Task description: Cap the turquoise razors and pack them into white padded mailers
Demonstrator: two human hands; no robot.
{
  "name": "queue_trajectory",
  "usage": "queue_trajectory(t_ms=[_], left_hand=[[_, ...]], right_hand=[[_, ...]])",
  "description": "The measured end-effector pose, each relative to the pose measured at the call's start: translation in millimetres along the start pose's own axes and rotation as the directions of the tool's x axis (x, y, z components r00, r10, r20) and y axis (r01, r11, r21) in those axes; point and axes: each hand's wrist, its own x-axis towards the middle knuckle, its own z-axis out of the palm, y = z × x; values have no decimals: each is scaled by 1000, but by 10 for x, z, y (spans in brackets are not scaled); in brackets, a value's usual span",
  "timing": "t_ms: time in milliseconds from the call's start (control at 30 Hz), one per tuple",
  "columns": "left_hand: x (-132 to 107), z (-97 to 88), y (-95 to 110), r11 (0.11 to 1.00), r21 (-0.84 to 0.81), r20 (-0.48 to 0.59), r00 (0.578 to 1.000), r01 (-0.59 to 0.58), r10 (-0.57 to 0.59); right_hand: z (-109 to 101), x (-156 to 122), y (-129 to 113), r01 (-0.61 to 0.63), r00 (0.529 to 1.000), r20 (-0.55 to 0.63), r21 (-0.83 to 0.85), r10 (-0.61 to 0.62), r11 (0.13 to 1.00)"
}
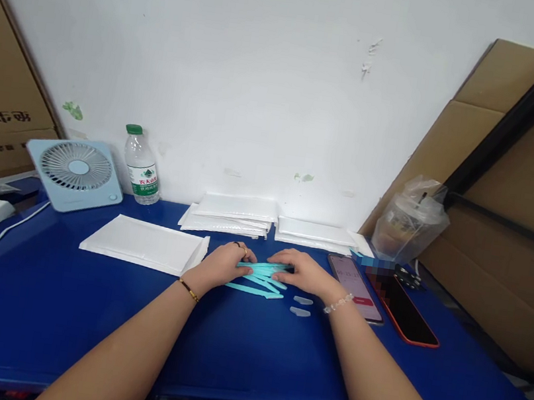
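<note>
Blue table [243,357] across foreground. White envelope [140,244] flat on it, left of left hand [226,264]. Left hand (dark bracelet [189,289] on wrist) grasping teal strips [264,270] between thumb and fingers. Right hand [306,273] grasping same bundle from right. Strips between both hands, nearer ones fanned out; touching table or not, cannot tell. Two clear pieces [301,312] on table, near right hand.

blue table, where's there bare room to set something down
Bare patches on the blue table: between the left forearm and right forearm, in front of the teal strips; left of the left forearm, in front of the single white envelope; right of the right forearm, in front of the red-edged phone. Crowded: back right, around both phones and the bagged cup.
</note>
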Motion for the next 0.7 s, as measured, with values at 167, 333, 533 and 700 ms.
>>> queue_trajectory(t_ms=[167, 333, 533, 700], left_hand=[[-35, -53, 84, 998, -25, -31, 998, -58, 58], [-42, -68, 145, 986, 93, 68, 989, -140, 134], [-38, -43, 180, 976, 184, 53, 993, -118, 110], [-42, -54, 220, 984, 164, 62, 997, -64, 54]], right_hand=[[-266, -203, -33, -133, 991, -1, 11, 133, 991], [-297, -300, -21, -331, 894, 291, -85, 341, 940], [-225, -242, -12, -377, 885, 274, -51, 376, 925], [-250, -232, -64, -388, 901, 289, 206, 323, 899]])
